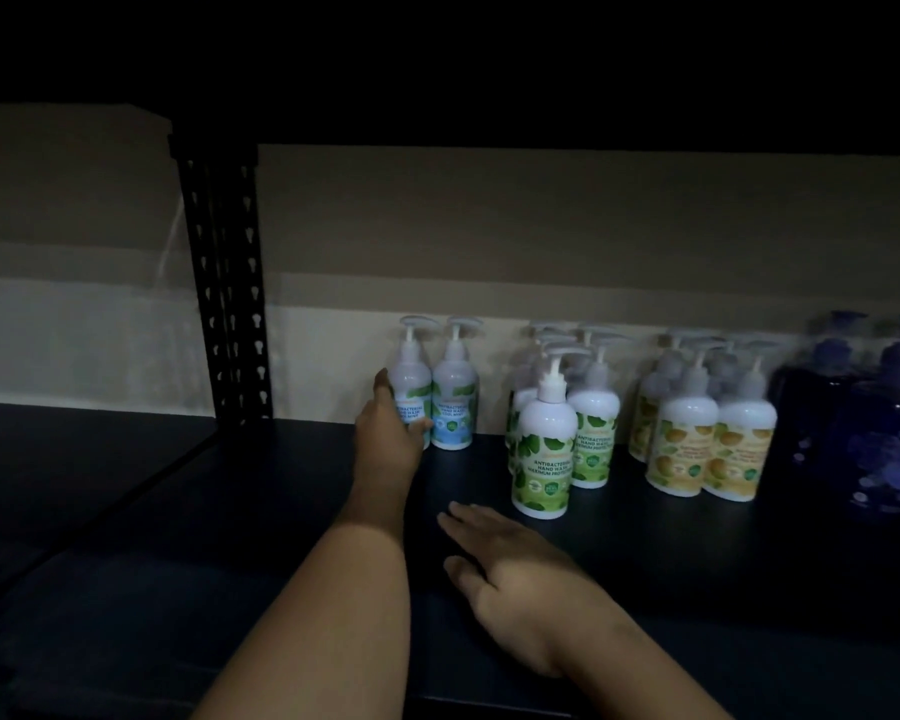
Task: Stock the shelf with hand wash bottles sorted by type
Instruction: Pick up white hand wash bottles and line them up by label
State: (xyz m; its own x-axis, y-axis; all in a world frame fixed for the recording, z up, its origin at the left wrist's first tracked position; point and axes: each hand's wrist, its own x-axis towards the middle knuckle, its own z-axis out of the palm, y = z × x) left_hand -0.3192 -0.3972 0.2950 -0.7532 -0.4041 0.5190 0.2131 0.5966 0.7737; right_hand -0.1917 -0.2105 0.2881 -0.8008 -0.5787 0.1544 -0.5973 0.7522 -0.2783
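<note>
On the dark shelf board point(697, 553) stand two blue-labelled white pump bottles point(454, 402), several green-labelled ones point(544, 454), several yellow-labelled ones point(681, 449) and blurred dark blue bottles point(874, 423). Left hand point(391, 423) grips the leftmost blue-labelled bottle point(410, 381); right hand point(515, 569) hovers flat, fingers straight.

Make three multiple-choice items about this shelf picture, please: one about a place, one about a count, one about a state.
1. Where do the blue-label bottles stand among the groups?
A. Leftmost
B. Between green and yellow
C. Rightmost

2. How many blue-label bottles are there?
A. One
B. Two
C. Four

3. What is the right hand doing?
A. Gripping a green bottle
B. Holding nothing, fingers straight
C. Pressing a pump

Answers:
1. A, the green-label group and yellow-label group stand to their right.
2. B, two pumps side by side.
3. B, it lies flat above the shelf; the left hand touches a blue-label bottle.
</note>
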